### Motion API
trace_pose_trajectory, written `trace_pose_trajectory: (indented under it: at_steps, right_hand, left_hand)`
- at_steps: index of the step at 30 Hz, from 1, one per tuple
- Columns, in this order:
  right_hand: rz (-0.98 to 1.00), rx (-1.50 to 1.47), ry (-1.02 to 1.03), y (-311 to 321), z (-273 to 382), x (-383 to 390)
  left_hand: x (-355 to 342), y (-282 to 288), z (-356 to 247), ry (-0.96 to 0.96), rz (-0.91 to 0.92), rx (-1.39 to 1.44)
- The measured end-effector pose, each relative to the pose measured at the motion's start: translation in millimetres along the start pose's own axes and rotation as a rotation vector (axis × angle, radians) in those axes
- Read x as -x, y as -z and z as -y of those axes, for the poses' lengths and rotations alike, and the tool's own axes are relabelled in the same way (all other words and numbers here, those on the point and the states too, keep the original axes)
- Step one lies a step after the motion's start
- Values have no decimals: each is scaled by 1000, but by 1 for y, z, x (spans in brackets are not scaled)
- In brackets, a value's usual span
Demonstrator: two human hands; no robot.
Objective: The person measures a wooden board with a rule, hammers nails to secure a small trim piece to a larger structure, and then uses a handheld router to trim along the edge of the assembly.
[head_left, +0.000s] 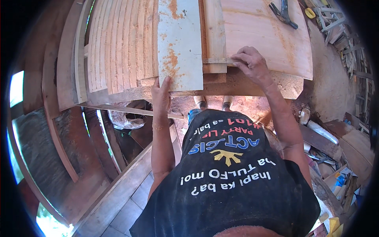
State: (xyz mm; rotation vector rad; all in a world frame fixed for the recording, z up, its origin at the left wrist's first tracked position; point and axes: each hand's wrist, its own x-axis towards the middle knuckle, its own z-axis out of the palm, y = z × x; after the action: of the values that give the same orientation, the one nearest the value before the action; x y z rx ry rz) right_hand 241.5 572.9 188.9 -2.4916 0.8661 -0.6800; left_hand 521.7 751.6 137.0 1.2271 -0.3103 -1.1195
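My left hand (pixel 161 93) is closed on the near left corner of a long white board (pixel 181 47), its thumb on top and the other fingers mostly hidden. Orange-brown sawdust lies on that board. With my right hand (pixel 252 65) I pinch the right end of a thin, narrow strip (pixel 216 61) that looks like a ruler. The strip lies crosswise over a pale plank (pixel 215 31), its left end at the white board's right edge.
Several narrow wooden slats (pixel 122 43) lie side by side on the left. A claw hammer (pixel 283 15) rests on a wide pale panel (pixel 264 35). A wooden beam (pixel 284 85) runs along the near edge. Scrap wood (pixel 339 27) is piled at far right.
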Motion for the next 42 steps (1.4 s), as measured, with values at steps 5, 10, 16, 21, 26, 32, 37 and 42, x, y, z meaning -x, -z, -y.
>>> trace_pose_trajectory:
  at_steps: [5, 10, 16, 21, 26, 32, 37, 42]
  right_hand:
    - [32, -119, -111, 2, 2, -3]
    - [63, -281, -370, 12, -5, -16]
    - [123, -209, -187, 5, -12, -20]
    - [116, -183, -154, 2, -10, -21]
    - [167, -235, -215, 4, -14, -25]
    - [237, -265, -241, 7, -13, -31]
    - [228, -273, -229, 7, -14, -30]
    - [223, -295, -217, 5, -16, -30]
  left_hand:
    - [1, 6, -1, 57, -14, -55]
    - [-1, 7, 2, 48, -44, -75]
    - [0, 1, 1, 22, -49, -43]
    - [-1, 2, 2, 22, -48, -27]
    - [0, -1, 2, -16, -48, -17]
    - [3, -6, 0, -38, -49, -26]
    - [2, -2, 2, -39, -48, -61]
    - [0, 3, 3, 0, -70, -122]
